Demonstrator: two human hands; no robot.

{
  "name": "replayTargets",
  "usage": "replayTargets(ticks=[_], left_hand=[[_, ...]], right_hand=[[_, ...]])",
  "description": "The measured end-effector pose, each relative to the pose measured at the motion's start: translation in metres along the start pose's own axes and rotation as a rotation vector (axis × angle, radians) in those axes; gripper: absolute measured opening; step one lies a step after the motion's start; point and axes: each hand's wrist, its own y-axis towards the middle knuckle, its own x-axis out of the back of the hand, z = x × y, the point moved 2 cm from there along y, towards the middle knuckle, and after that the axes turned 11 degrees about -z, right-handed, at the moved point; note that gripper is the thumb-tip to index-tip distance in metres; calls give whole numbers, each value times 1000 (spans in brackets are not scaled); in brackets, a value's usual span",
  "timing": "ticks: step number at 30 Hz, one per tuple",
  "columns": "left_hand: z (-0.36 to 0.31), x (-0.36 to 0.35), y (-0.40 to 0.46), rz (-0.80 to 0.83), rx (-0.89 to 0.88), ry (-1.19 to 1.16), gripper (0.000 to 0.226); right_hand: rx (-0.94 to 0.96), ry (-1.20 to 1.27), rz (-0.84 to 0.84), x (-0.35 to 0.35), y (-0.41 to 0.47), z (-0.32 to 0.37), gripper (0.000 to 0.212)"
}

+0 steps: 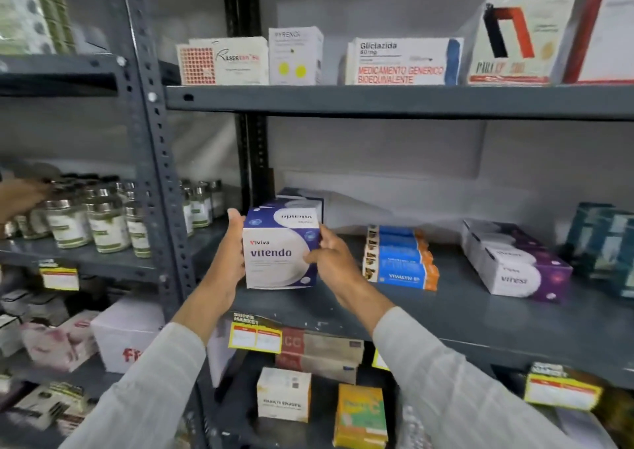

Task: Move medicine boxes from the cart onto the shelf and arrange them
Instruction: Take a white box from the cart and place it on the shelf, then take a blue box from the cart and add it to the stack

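Observation:
A white and dark-blue box marked "vitendo" (279, 251) stands at the left end of the grey middle shelf (480, 314). My left hand (230, 246) grips its left side. My right hand (331, 259) presses on its right side, thumb on the front face. Behind it stands another box of the same blue kind (302, 196), mostly hidden. The box's bottom edge looks to rest on the shelf board. The cart is out of view.
Blue-orange boxes (399, 259) and white-purple boxes (514, 263) lie to the right on the same shelf, teal boxes (603, 242) at far right. The upper shelf (377, 100) holds several white boxes. Small bottles (103, 218) fill the left rack, where another person's hand (20, 198) reaches. More boxes sit below.

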Motion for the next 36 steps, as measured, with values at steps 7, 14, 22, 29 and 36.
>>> replayTargets(ticks=[7,14,22,29,36], left_hand=[[23,8,16,27,75,-27,54],[20,-4,-28,-454,-126,-19,41],[123,-113,-189,-169,-506,183,54],[287,-226,-348,640,-360,636,59],[414,-276,-444,1183,-266,1071,68]], right_hand=[[-42,-57,5,-12,16,-17,64],[164,-75,-93,33,-19,-28,68],[207,1,-310,197,-161,-111,48],[-230,-373,-428,351,-283,-267,46],[-765,-815,-361,449,-409,-433,23]])
